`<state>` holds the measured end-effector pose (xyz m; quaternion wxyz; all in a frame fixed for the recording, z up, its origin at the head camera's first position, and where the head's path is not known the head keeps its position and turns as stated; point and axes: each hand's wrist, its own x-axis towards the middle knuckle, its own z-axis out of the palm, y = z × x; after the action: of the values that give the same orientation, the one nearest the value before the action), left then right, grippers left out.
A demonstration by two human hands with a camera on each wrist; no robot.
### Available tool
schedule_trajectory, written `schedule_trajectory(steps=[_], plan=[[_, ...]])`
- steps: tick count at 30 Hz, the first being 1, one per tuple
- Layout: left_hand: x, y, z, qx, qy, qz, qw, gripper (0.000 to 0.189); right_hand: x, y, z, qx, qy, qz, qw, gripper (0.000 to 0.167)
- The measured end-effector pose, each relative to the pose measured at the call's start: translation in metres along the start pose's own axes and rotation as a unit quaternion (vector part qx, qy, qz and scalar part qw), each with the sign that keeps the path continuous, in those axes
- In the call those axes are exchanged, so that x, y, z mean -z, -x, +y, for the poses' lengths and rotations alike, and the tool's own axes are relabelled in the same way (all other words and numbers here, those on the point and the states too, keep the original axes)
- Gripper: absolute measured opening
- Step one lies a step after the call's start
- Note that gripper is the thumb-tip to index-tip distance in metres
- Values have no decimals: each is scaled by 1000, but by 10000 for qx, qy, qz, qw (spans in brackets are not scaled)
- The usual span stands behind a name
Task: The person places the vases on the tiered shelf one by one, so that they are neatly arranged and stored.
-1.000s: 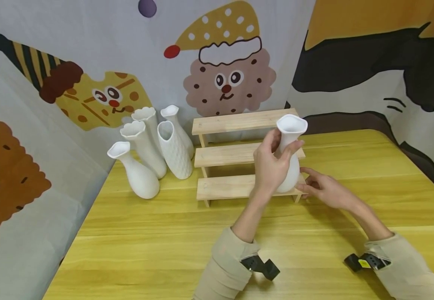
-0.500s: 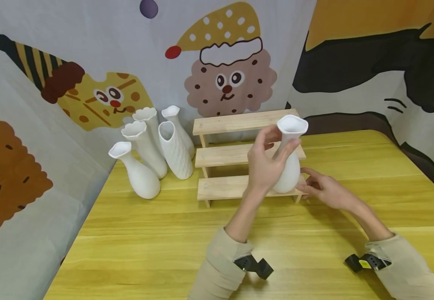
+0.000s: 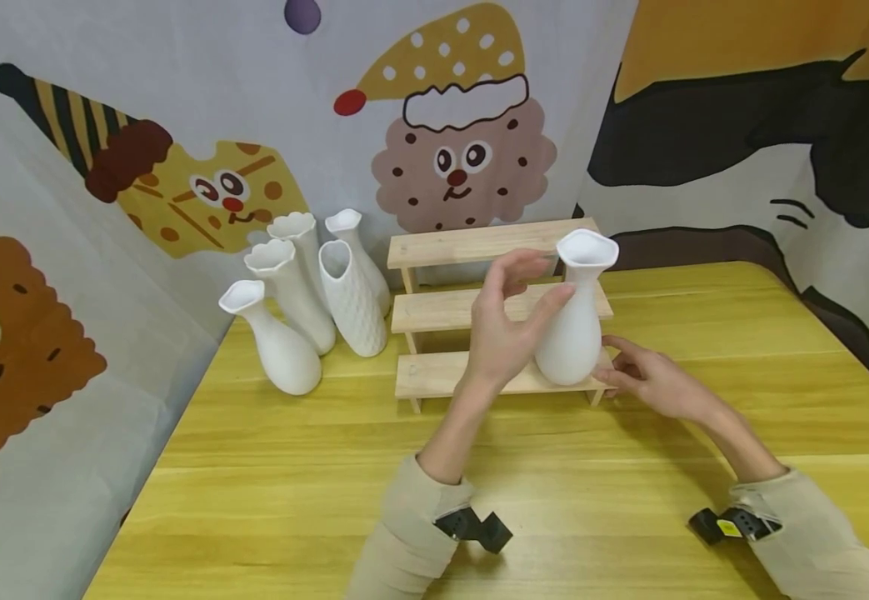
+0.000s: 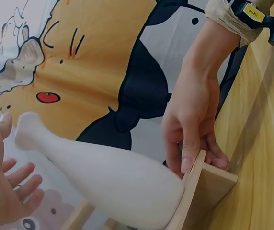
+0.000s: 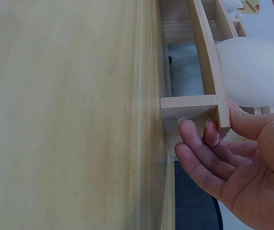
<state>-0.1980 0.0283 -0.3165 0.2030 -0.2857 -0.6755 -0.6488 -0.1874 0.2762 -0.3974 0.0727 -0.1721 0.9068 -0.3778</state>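
A white vase (image 3: pixel 572 329) with a narrow neck and flared rim stands upright on the right end of the lowest tier of a wooden stepped shelf (image 3: pixel 434 377). Just left of its neck is my left hand (image 3: pixel 505 321), fingers spread and thumb apart. The left wrist view shows a gap between this hand (image 4: pixel 5 177) and the vase (image 4: pixel 113 177). My right hand (image 3: pixel 659 383) grips the lowest tier's right end. In the right wrist view, the thumb of that hand (image 5: pixel 252 163) lies over the board (image 5: pixel 213 72) and the fingers curl beneath it.
Several white vases (image 3: pixel 287 354) of differing shapes stand close together on the yellow wood-grain table (image 3: pixel 292 492), left of the shelf. A printed cloth (image 3: pixel 202 67) hangs behind the table and along its left side.
My left hand has let go of the vase's neck and moved left, its fingers opening out. The vase stays on the lowest tier. My right hand has kept its place.
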Motion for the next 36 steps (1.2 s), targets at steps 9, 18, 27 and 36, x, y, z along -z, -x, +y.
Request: schedule_trajectory(steps=[9,18,27,36], plan=[[20,1,5,-269,190,137,9994,69,-1,1,1,-35,-31,-64,10000,64],[42,1,7,-390,28,283,9988,70,-2,1,1,-54,-62,-48,10000,65],[72,4,7,-507,-204,492,9973,39,-1,0,-1,-29,-77,-14,10000,65],[103,9,4,-480,-544,663,9952,36,-1,-1,0,-11,-98,-28,9999,65]])
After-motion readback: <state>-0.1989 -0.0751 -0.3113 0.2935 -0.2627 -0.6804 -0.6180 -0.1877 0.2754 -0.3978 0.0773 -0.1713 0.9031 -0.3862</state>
